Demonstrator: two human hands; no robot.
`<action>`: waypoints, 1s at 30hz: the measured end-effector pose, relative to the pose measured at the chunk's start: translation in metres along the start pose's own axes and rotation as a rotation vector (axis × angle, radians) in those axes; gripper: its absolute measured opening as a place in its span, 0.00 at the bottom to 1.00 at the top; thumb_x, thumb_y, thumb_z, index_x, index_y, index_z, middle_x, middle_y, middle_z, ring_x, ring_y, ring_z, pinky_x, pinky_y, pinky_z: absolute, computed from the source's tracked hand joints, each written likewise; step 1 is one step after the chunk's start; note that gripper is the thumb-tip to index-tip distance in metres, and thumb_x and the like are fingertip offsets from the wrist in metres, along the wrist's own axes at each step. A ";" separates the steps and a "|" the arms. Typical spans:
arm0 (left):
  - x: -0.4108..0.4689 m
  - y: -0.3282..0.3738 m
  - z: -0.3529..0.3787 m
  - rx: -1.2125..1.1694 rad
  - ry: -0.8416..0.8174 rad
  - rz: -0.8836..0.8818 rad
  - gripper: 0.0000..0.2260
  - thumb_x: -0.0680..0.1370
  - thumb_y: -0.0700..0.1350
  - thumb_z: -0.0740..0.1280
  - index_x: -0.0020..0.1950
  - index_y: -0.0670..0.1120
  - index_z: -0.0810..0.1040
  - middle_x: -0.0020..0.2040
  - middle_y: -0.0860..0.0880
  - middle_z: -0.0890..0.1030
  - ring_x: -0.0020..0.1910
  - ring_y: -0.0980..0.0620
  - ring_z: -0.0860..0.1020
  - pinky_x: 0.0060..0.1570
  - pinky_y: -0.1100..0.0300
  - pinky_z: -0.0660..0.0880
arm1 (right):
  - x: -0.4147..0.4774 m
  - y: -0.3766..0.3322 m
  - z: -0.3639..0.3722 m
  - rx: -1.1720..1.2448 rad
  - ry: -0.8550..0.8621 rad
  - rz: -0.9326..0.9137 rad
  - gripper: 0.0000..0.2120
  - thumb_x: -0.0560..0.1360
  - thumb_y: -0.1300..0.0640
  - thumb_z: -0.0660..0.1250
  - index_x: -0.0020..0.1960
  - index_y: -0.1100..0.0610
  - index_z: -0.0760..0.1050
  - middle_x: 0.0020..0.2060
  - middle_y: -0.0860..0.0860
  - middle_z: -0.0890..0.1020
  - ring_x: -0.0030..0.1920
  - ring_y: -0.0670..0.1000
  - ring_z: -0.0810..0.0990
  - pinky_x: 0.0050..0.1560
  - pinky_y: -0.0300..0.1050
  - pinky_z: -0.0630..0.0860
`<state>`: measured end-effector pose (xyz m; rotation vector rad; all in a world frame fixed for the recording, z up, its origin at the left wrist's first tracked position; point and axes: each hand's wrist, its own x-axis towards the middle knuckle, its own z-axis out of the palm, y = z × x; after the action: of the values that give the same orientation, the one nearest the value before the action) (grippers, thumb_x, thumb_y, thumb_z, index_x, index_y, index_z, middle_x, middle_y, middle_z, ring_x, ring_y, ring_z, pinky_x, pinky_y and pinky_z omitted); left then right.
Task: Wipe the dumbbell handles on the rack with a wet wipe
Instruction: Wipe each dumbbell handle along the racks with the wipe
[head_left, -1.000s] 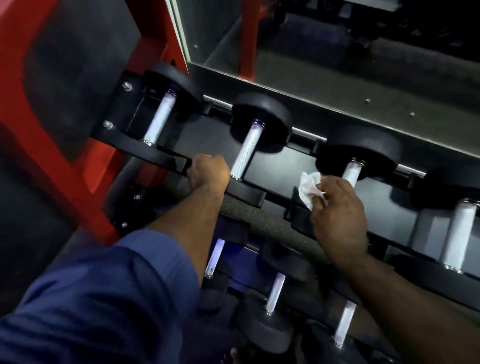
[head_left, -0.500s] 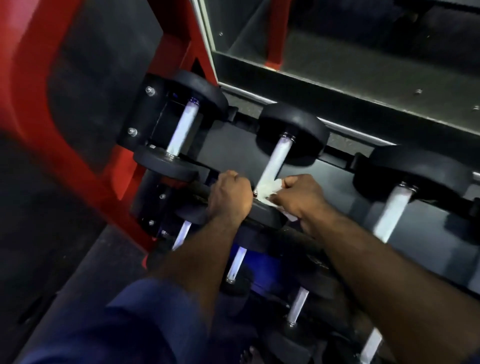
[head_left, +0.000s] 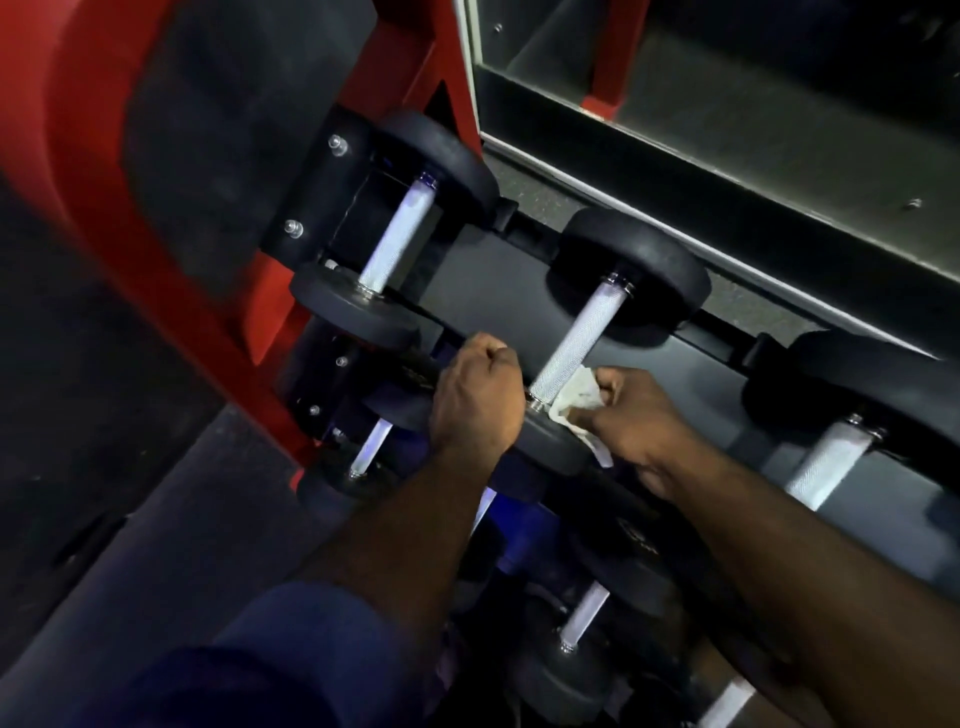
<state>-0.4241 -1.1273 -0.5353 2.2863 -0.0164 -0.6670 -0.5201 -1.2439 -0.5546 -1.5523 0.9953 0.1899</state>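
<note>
Dumbbells fill my view, laid across a black rack (head_left: 483, 291) beside a red frame (head_left: 171, 291). Farthest out from my grip, on the left, one dumbbell (head_left: 384, 244) lies with its bright knurled handle bare. My left hand (head_left: 475, 395) is curled into a closed fist over the rack's front rail, just left of the middle dumbbell's near plate; its knuckles face up and I cannot see what the fingers press against underneath. Right beside that fist runs the middle handle (head_left: 579, 338), tilted up and away toward its far plate. My right hand (head_left: 631, 415) is closed around a crumpled white wipe (head_left: 576, 397), pinching it with the thumb on top, and the wipe touches the near end of that handle where it meets the plate; a loose tail of wipe hangs down over the plate's edge. Past my right hand, a third dumbbell (head_left: 831, 457) lies untouched. Under both forearms, a lower tier holds smaller dumbbells (head_left: 584, 618) in shadow.
</note>
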 end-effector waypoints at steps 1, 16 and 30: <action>0.001 0.000 0.000 -0.009 0.001 -0.001 0.08 0.82 0.47 0.60 0.53 0.50 0.79 0.59 0.46 0.83 0.60 0.41 0.78 0.64 0.47 0.73 | -0.001 0.000 0.000 0.051 -0.010 0.016 0.14 0.72 0.72 0.73 0.57 0.62 0.82 0.45 0.53 0.88 0.39 0.46 0.84 0.40 0.38 0.80; 0.006 -0.007 0.004 0.033 -0.003 0.094 0.12 0.83 0.49 0.59 0.55 0.47 0.80 0.59 0.41 0.83 0.60 0.39 0.78 0.62 0.45 0.73 | -0.017 -0.029 0.006 -0.702 0.176 -0.527 0.07 0.72 0.54 0.73 0.39 0.56 0.80 0.29 0.50 0.78 0.32 0.44 0.76 0.32 0.35 0.65; -0.004 -0.002 0.006 -0.284 0.121 0.001 0.18 0.87 0.61 0.52 0.59 0.49 0.72 0.55 0.44 0.82 0.56 0.40 0.79 0.59 0.45 0.74 | -0.007 -0.050 0.015 -1.344 0.240 -0.776 0.14 0.77 0.44 0.60 0.45 0.48 0.82 0.39 0.46 0.76 0.48 0.53 0.73 0.44 0.49 0.51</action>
<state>-0.4311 -1.1294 -0.5383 2.0477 0.1265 -0.4951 -0.4849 -1.2317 -0.5179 -3.1252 0.2669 0.1122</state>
